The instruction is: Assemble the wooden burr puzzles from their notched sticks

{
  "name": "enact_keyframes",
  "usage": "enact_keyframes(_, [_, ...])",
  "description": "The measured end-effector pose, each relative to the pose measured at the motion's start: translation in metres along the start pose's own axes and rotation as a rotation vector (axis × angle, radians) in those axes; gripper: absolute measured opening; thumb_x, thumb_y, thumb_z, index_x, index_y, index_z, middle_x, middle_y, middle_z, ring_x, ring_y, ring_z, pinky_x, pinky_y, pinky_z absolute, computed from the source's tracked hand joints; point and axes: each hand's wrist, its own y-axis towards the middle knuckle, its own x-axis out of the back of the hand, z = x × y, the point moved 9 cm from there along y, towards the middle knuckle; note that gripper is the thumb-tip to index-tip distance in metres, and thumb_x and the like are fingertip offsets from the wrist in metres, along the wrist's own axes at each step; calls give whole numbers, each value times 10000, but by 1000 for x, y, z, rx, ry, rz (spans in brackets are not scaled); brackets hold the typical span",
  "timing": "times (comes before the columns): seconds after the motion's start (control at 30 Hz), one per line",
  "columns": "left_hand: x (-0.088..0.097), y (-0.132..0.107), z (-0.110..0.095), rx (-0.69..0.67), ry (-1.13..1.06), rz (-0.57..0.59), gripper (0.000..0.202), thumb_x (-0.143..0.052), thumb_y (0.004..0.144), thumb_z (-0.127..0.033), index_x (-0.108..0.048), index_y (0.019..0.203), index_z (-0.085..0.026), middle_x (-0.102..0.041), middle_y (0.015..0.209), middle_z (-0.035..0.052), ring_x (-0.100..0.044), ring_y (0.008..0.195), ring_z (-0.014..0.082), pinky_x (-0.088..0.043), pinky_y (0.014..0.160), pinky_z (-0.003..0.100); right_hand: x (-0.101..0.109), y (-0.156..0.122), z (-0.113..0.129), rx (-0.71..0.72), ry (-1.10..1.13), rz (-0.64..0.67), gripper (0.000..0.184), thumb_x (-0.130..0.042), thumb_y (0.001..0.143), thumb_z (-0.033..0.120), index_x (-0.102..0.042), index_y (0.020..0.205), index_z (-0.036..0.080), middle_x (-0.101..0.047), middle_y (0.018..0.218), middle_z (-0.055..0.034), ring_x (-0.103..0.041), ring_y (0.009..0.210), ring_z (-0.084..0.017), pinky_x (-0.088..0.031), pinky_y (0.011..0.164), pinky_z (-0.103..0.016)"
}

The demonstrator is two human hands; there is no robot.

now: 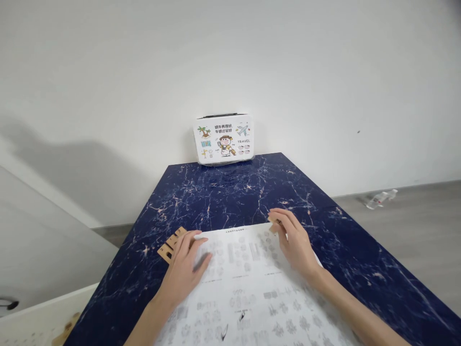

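My left hand (183,271) rests at the upper left of a large white printed sheet (248,269), fingers apart and holding nothing. Beside it, on the blue marbled table (230,192), lie several light wooden pieces (166,251) with dark numerals and cut-outs, partly covered by the hand. Over the sheet's upper right corner, my right hand (297,245) pinches a small light wooden piece (274,220) between thumb and fingers. Most of that piece is hidden by the fingers. The sheet carries faint grey pictures and small captions.
A white case (223,139) with cartoon prints stands at the table's far end against the wall. Clear plastic bottles (382,198) lie on the floor at right. A pale perforated surface (36,317) with a wooden piece (66,329) shows at lower left.
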Motion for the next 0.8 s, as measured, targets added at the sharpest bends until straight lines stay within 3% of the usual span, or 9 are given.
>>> enact_keyframes(0.1, [-1,0,-7,-24,-26,30,228,-564,1030,-345,-602,1246,-283,-565,1381,80,-505,1353,321,-435,1159,540,-6,1,7,-85,285,22,217,-474,1067,265,-648,1195,250,-662,1262,-134,-678,1120,-278,-595,936,-439])
enact_keyframes(0.23, [-8,-2,-23,-5,-177,134,277,-579,1021,-324,-577,1298,-300,-587,1386,74,-557,1322,296,-475,1138,499,-38,-10,24,-239,639,219,198,-535,1058,342,-648,1197,257,-653,1297,-123,-678,1153,-264,-583,975,-417])
enact_keyframes(0.37, [-23,-8,-47,41,-359,317,528,-714,943,-380,-489,1419,-326,-579,1423,77,-560,1329,304,-488,1131,497,-56,-22,49,-257,813,334,146,-551,1055,343,-653,1121,263,-657,1261,-100,-685,1117,-248,-587,960,-413])
enact_keyframes(0.47, [-30,-11,-63,57,-486,378,739,-817,855,-423,-431,1479,-331,-554,1461,104,-532,1353,345,-485,1115,541,-63,-29,63,-229,885,409,125,-556,1057,322,-655,1109,268,-626,1314,-101,-666,1166,-246,-576,998,-428])
enact_keyframes(0.53, [-32,-11,-69,68,-540,374,745,-840,828,-420,-458,1461,-324,-567,1448,111,-544,1333,360,-489,1091,555,-66,-32,68,-232,925,449,119,-559,1059,311,-657,1111,269,-602,1352,-103,-647,1206,-246,-565,1025,-434])
enact_keyframes(0.67, [-30,-7,-68,109,-560,310,526,-783,854,-315,-560,1330,-300,-651,1316,76,-636,1168,312,-530,998,497,-66,-33,71,-229,992,462,118,-575,1059,284,-661,1140,281,-580,1366,-90,-633,1232,-236,-551,1041,-416])
enact_keyframes(0.8, [-22,-5,-62,131,-544,208,547,-790,795,-242,-553,1286,-288,-676,1249,61,-654,1132,294,-536,988,483,-62,-31,71,-154,896,448,204,-585,1056,258,-661,1239,306,-599,1351,-81,-615,1255,-240,-526,1073,-425])
